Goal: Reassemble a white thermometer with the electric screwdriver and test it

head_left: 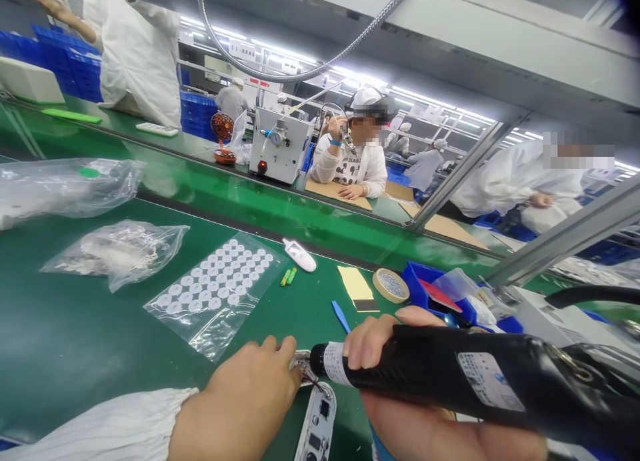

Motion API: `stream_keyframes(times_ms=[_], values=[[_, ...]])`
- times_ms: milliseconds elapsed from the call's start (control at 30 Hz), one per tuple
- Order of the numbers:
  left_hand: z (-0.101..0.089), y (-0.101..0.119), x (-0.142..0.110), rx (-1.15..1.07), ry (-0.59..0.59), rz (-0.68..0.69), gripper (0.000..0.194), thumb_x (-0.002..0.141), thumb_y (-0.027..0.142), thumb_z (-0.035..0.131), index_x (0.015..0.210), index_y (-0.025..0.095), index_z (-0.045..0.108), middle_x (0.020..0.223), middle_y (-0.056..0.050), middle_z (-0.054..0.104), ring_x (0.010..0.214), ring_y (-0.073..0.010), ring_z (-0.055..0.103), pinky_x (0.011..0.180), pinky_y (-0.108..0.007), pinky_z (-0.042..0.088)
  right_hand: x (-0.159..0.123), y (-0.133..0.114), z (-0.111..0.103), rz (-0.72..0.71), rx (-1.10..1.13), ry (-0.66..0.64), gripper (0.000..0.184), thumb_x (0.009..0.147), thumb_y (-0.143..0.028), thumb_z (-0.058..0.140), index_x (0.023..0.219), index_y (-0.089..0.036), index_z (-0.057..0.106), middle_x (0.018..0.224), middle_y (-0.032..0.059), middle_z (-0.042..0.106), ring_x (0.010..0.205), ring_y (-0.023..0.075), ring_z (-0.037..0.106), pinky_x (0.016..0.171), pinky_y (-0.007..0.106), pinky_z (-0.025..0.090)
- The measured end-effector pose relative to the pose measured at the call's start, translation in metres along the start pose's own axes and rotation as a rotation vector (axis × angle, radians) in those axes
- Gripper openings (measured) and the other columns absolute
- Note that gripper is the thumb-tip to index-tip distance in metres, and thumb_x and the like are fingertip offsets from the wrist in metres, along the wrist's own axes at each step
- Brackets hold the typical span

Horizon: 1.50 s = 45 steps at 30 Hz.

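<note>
My right hand (425,424) is wrapped round a black electric screwdriver (425,364), which lies level and has paper labels on it. Its nose meets a small white plastic housing (300,362) with metal parts and wires inside. The fingers of my left hand (245,397) are closed on that housing; the bit's tip is hidden. Below it, joined by thin wires, hangs a long white housing half (318,421) with dark components. A blue pry tool (341,316) lies just beyond the screwdriver. Farther off lies a white handheld device (300,255) beside green batteries (289,277).
Left of my hands is a bag of round clear discs (213,277), then a bag of white parts (123,247). Toward the right are yellow paper (356,284), a tape roll (391,286) and a blue bin (417,274). A co-worker (350,154) sits across the green divider.
</note>
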<state>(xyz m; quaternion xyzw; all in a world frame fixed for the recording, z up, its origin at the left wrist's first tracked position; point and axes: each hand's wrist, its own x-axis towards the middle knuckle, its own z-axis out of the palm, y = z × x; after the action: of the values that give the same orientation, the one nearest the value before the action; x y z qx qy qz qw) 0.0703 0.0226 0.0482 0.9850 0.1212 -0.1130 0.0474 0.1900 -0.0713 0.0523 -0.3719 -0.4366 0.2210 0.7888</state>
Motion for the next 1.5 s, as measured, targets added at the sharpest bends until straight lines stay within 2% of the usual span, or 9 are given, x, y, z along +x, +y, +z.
stream_keyframes(times_ms=[167, 333, 500, 700, 867, 1067, 1267, 1500], values=[[0.001, 0.000, 0.001, -0.002, -0.006, 0.002, 0.043, 0.076, -0.002, 0.039, 0.105, 0.021, 0.061, 0.099, -0.010, 0.060, 0.076, -0.0240, 0.059, 0.054, -0.031, 0.047, -0.001, 0.002, -0.001, -0.001, -0.007, -0.017, 0.057, 0.072, -0.071, 0.038, 0.105, -0.026, 0.049, 0.068, 0.0011, 0.053, 0.060, 0.0149, 0.050, 0.056, 0.028, 0.042], [0.006, 0.000, 0.000, -0.015, 0.040, -0.008, 0.043, 0.076, -0.002, 0.039, 0.106, 0.021, 0.061, 0.097, -0.011, 0.058, 0.074, -0.0222, 0.058, 0.053, -0.029, 0.043, -0.001, 0.003, 0.000, 0.039, -0.042, -0.012, 0.054, 0.070, -0.070, 0.042, 0.103, -0.028, 0.048, 0.067, 0.0001, 0.052, 0.058, 0.0144, 0.049, 0.055, 0.028, 0.042], [0.001, 0.000, 0.000, -0.008, -0.029, -0.008, 0.039, 0.077, 0.000, 0.041, 0.103, 0.021, 0.062, 0.096, -0.010, 0.059, 0.076, -0.0239, 0.059, 0.055, -0.030, 0.046, 0.002, 0.000, 0.003, 0.039, -0.086, -0.022, 0.051, 0.069, -0.069, 0.041, 0.100, -0.029, 0.047, 0.064, -0.0003, 0.050, 0.055, 0.0150, 0.049, 0.053, 0.028, 0.042], [0.000, 0.002, 0.001, -0.004, -0.004, -0.008, 0.040, 0.078, 0.000, 0.041, 0.106, 0.022, 0.061, 0.098, -0.010, 0.059, 0.076, -0.0242, 0.059, 0.054, -0.031, 0.047, 0.005, 0.001, 0.006, 0.046, 0.025, 0.001, 0.056, 0.066, -0.070, 0.051, 0.099, -0.025, 0.052, 0.064, 0.0007, 0.054, 0.056, 0.0141, 0.050, 0.053, 0.026, 0.042], [0.001, 0.001, 0.000, 0.001, -0.041, 0.002, 0.041, 0.077, -0.001, 0.041, 0.106, 0.020, 0.061, 0.098, -0.010, 0.059, 0.076, -0.0240, 0.059, 0.053, -0.031, 0.046, 0.013, 0.006, 0.013, 0.050, 0.030, 0.009, 0.055, 0.069, -0.069, 0.049, 0.096, -0.021, 0.051, 0.060, 0.0005, 0.056, 0.050, 0.0135, 0.050, 0.047, 0.025, 0.042], [0.007, -0.001, -0.003, 0.043, 0.041, 0.010, 0.041, 0.079, 0.000, 0.037, 0.107, 0.021, 0.060, 0.098, -0.009, 0.059, 0.074, -0.0230, 0.057, 0.052, -0.031, 0.045, 0.027, 0.013, 0.026, 0.117, -0.018, -0.015, 0.057, 0.067, -0.071, 0.049, 0.087, -0.017, 0.046, 0.052, -0.0011, 0.052, 0.040, 0.0120, 0.047, 0.038, 0.022, 0.038], [0.008, -0.001, -0.002, 0.037, 0.040, 0.010, 0.038, 0.078, 0.002, 0.039, 0.104, 0.020, 0.061, 0.098, -0.008, 0.059, 0.075, -0.0243, 0.057, 0.055, -0.034, 0.048, 0.029, 0.020, 0.025, 0.166, 0.027, -0.034, 0.060, 0.065, -0.073, 0.048, 0.084, -0.016, 0.047, 0.051, -0.0009, 0.050, 0.039, 0.0110, 0.045, 0.037, 0.021, 0.036], [0.011, 0.000, -0.003, 0.049, 0.062, 0.014, 0.046, 0.075, -0.002, 0.036, 0.108, 0.021, 0.059, 0.103, -0.010, 0.059, 0.077, -0.0268, 0.058, 0.056, -0.039, 0.051, 0.028, 0.024, 0.022, 0.177, 0.050, -0.097, 0.060, 0.067, -0.073, 0.047, 0.086, -0.016, 0.050, 0.052, -0.0002, 0.051, 0.039, 0.0104, 0.044, 0.038, 0.020, 0.034]])
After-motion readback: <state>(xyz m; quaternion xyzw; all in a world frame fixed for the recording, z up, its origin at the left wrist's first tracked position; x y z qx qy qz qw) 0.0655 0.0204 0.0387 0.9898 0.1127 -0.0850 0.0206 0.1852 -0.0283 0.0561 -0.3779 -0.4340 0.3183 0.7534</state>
